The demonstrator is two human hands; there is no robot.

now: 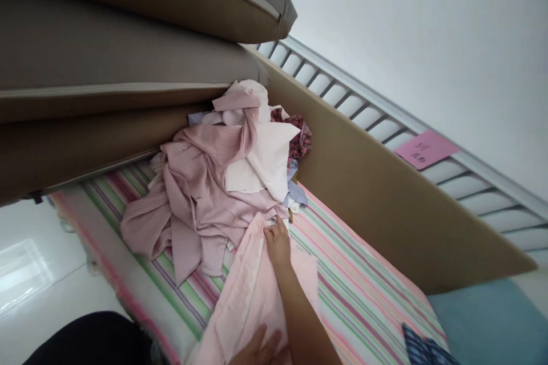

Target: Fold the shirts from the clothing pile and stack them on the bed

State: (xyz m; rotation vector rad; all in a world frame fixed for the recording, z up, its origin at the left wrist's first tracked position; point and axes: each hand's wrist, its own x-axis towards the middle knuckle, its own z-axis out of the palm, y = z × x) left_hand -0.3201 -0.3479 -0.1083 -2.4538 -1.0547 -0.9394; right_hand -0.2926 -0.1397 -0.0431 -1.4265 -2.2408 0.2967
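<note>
A light pink garment (240, 302) with a lengthwise seam lies spread on the striped mat, its far end touching the pile of clothes. My right hand (278, 242) reaches up from the lower right, fingers pinched on the garment's far edge. Low in the picture, my left hand (259, 348) rests on the near part of the same cloth with its fingers apart; the picture edge cuts off the rest of it. Just beyond my right hand is the heap, with a dusty pink ribbed garment (197, 182), a white cloth (269, 162) and a dark flowered cloth (302, 140).
Grey-brown cushions (128, 45) are stacked at the upper left. A tan board (363, 182) walls the right side of the striped mat (342, 274), before a slatted rail (368, 114) bearing a pink note (426, 149). A blue-green cloth (488, 319) and dark checked cloth (423, 348) lie lower right.
</note>
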